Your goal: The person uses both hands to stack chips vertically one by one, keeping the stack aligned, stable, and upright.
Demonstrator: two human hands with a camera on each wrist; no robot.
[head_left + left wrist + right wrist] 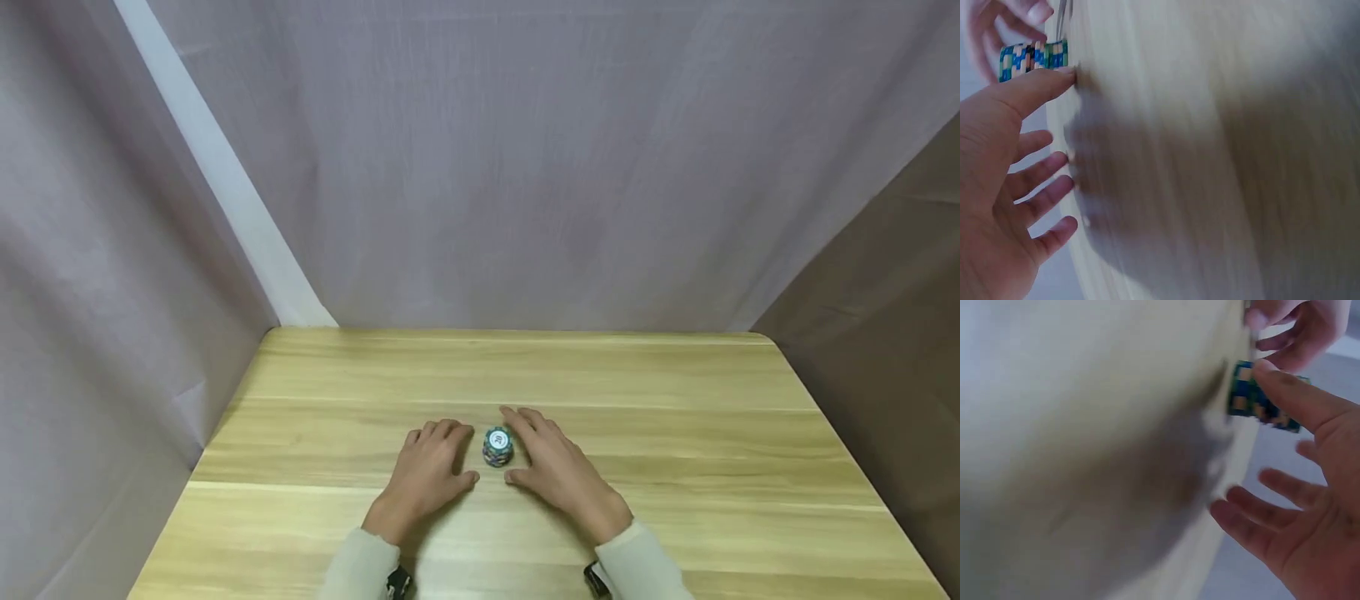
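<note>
A short stack of poker chips (498, 447) stands on the wooden table between the two hands, its top chip teal with a white centre. Blue, green and pale edge blocks show on the stack (1032, 57) in the left wrist view. Just left of it is the left hand (426, 471), fingers spread and loosely bent, thumb toward the chips. On the other side the right hand (558, 471) mirrors it, fingers extended past the stack. In the head view a small gap parts each hand from the chips. The right thumb (1297, 394) covers part of the stack in the right wrist view.
The wooden table (600, 375) has light and darker grain bands. Grey cloth (480, 167) hangs behind it, with more cloth at the left and a brown covering (885, 333) at the right. A white strip (225, 167) runs down to the table's back left corner.
</note>
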